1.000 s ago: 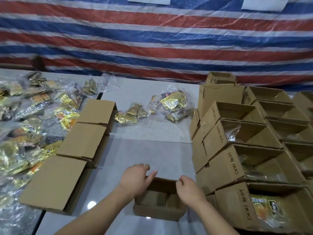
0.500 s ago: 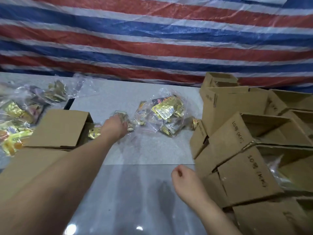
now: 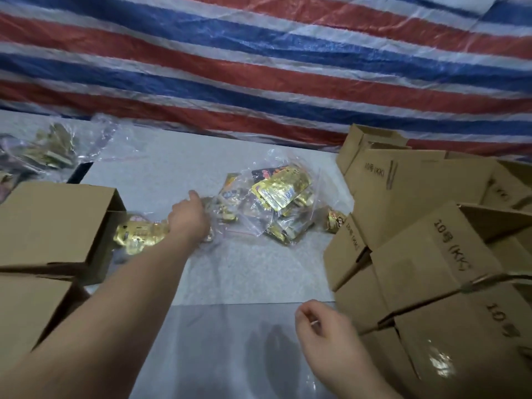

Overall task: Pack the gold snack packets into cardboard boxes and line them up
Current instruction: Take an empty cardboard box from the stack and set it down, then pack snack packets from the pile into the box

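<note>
Gold snack packets lie in clear plastic bags on the grey table. The biggest bag [image 3: 276,203] is at centre. My left hand [image 3: 190,218] reaches far forward and grips the crumpled left edge of that plastic; its fingertips are hidden. Another bunch of gold packets [image 3: 138,234] lies just left of my wrist, against a closed cardboard box [image 3: 57,223]. My right hand [image 3: 325,332] hovers low over the near table, loosely curled and holding nothing, right beside the stack of open boxes [image 3: 426,254] marked "10号 (KK)".
A second closed box [image 3: 26,315] stands nearer on the left. More bagged packets [image 3: 51,148] lie at the far left. One loose gold packet [image 3: 335,220] touches the right-hand boxes. A striped red, white and blue tarp [image 3: 259,67] hangs behind the table.
Both hands left the small open box, which is now out of view. My left hand reached out to the packets and has shifted right onto the centre bag. My right hand has barely moved.
</note>
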A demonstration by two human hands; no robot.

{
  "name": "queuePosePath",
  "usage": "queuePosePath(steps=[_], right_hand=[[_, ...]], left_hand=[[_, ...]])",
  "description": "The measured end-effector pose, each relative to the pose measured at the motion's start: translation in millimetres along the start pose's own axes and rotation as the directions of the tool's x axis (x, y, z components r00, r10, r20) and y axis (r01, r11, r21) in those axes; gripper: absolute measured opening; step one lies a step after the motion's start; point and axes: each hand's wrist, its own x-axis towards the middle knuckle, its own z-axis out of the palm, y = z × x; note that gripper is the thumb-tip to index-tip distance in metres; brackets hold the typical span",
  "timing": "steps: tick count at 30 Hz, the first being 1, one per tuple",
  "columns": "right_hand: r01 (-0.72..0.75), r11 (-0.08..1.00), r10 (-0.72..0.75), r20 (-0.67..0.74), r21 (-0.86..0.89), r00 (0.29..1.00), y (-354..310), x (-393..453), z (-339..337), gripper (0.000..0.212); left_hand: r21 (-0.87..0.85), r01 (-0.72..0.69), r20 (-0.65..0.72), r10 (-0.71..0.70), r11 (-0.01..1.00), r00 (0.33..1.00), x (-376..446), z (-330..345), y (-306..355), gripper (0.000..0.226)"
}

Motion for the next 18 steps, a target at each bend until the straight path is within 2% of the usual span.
queuePosePath(steps=[2, 5, 8, 9, 10, 12, 13, 14, 16, 18], right_hand=[[0.007, 1.0, -0.007, -0.001, -0.005, 1.0, -11.5, -3.3, -11.2, 0.021], [-0.009, 0.998, 0.01, -0.03, 0.055, 0.999, -35.3, -3.9, -29.8, 0.02], [-0.082, 0.949, 0.102, -0.049, 0.304, 0.994, -72.0, -4.7, -49.6, 0.017], [-0.115, 0.908, 0.136, -0.022, 0.404, 0.991, -86.1, -5.5, -57.3, 0.014], [-0.152, 0.856, 0.169, 0.011, 0.495, 0.986, -98.2, -7.7, -65.2, 0.021], [-0.223, 0.695, 0.182, 0.133, 0.683, 0.974, -118.4, -15.9, -84.2, 0.063], [-0.253, 0.608, 0.156, 0.199, 0.753, 0.967, -125.7, -22.3, -94.0, 0.078], [-0.271, 0.546, 0.112, 0.251, 0.793, 0.961, -131.6, -31.2, -104.2, 0.082], [-0.25, 0.458, 0.02, 0.272, 0.853, 0.962, -141.5, -49.5, -120.9, 0.069], [-0.236, 0.351, -0.045, 0.268, 0.906, 0.962, -147.9, -68.9, -133.9, 0.06]], left_hand=[[-0.066, 0.003, 0.076, 0.002, 0.998, 0.997, -9.3, -17.3, 5.3, 0.051], [-0.233, -0.035, 0.142, 0.07, 0.972, 0.987, -44.5, -52.8, 12.2, 0.053], [-0.418, -0.238, 0.024, 0.273, 0.877, 0.962, -102.7, -99.4, 27.0, 0.047], [-0.453, -0.311, -0.035, 0.332, 0.835, 0.943, -124.3, -116.8, 34.5, 0.046], [-0.483, -0.371, -0.077, 0.383, 0.793, 0.92, -146.9, -133.0, 43.7, 0.045], [-0.574, -0.443, -0.134, 0.455, 0.689, 0.88, -193.9, -163.0, 64.4, 0.044], [-0.625, -0.465, -0.157, 0.483, 0.626, 0.861, -216.7, -176.7, 75.7, 0.043], [-0.668, -0.485, -0.178, 0.511, 0.564, 0.841, -237.9, -188.5, 87.8, 0.042], [-0.73, -0.488, -0.192, 0.541, 0.478, 0.819, -276.2, -205.5, 111.0, 0.041], [-0.761, -0.473, -0.177, 0.56, 0.443, 0.81, -310.9, -215.8, 128.8, 0.044]])
